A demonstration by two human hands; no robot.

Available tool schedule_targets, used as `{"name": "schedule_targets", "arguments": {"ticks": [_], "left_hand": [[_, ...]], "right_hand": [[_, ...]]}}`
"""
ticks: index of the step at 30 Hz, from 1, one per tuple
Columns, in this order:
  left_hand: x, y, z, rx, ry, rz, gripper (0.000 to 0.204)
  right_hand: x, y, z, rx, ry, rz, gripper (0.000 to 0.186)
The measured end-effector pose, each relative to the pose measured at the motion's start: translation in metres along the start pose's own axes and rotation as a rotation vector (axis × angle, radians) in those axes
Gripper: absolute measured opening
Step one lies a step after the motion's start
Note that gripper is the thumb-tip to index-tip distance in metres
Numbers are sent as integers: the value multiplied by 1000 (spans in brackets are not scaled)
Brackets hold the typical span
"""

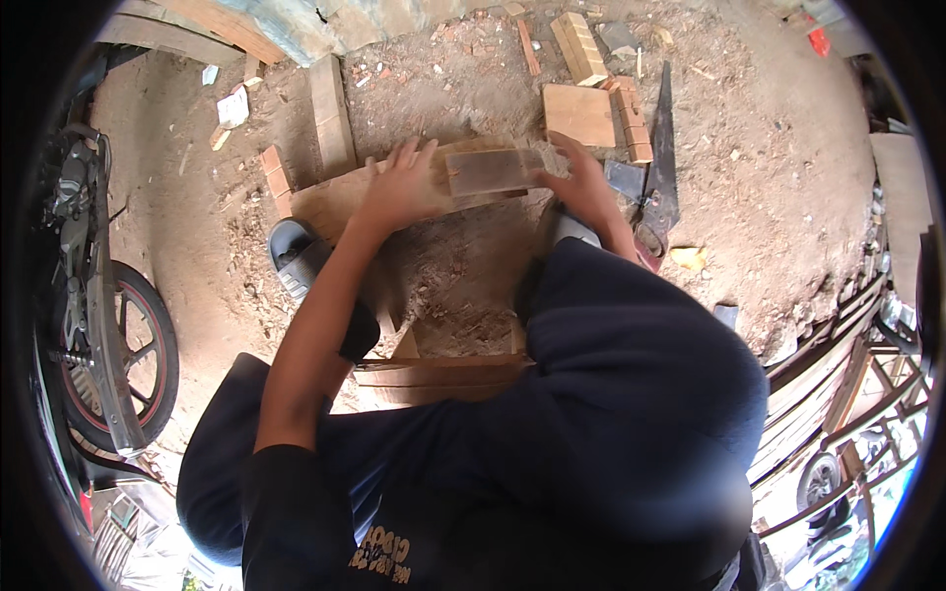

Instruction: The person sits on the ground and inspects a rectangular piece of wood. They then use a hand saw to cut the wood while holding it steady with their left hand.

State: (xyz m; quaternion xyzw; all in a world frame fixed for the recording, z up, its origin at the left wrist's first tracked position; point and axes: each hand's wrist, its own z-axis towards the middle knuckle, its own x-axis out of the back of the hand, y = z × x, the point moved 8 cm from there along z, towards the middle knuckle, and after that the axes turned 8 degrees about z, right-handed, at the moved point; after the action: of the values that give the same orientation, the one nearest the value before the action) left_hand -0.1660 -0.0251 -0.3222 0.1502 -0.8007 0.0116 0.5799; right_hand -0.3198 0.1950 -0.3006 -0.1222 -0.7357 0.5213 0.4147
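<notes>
My left hand (398, 189) lies with its fingers stretched out over a light wooden plank (330, 200), which spans the ground between my feet. My right hand (583, 185) has its thumb and fingers around the right end of a small brown rectangular wooden block (490, 172). The block is slightly blurred and sits above the plank's right part; whether it rests on the plank I cannot tell. A handsaw (662, 148) lies on the dirt to the right of my right hand, beside a grey metal tool (626, 180) whose kind is unclear.
A square wooden board (579, 115) and notched wood pieces (579, 49) lie ahead on the dirt. A long timber (332, 113) extends away from the plank. Below me is a low wooden seat (439, 379). A motorcycle wheel (123, 355) stands at left, stacked slats (823, 345) at right.
</notes>
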Motion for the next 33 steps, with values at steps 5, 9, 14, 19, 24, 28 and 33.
{"name": "schedule_targets", "arguments": {"ticks": [5,9,14,19,24,28,33], "left_hand": [[-29,35,39,-128,53,-68,95],[-29,33,35,-103,110,-102,83],[-14,43,34,-152,81,-109,80],[-8,-28,34,-107,-47,-230,71],[30,28,36,-25,10,-252,70],[16,86,37,-102,177,-35,79],[6,97,48,45,-21,-66,90]], "right_hand": [[86,54,-92,-215,423,198,43],[93,78,-183,-327,453,143,31],[79,147,-259,-521,488,206,36],[62,114,-222,-520,558,-125,49],[64,122,-191,-688,361,-481,73],[85,167,-175,-652,376,-709,74],[92,157,-146,-413,255,-758,50]]}}
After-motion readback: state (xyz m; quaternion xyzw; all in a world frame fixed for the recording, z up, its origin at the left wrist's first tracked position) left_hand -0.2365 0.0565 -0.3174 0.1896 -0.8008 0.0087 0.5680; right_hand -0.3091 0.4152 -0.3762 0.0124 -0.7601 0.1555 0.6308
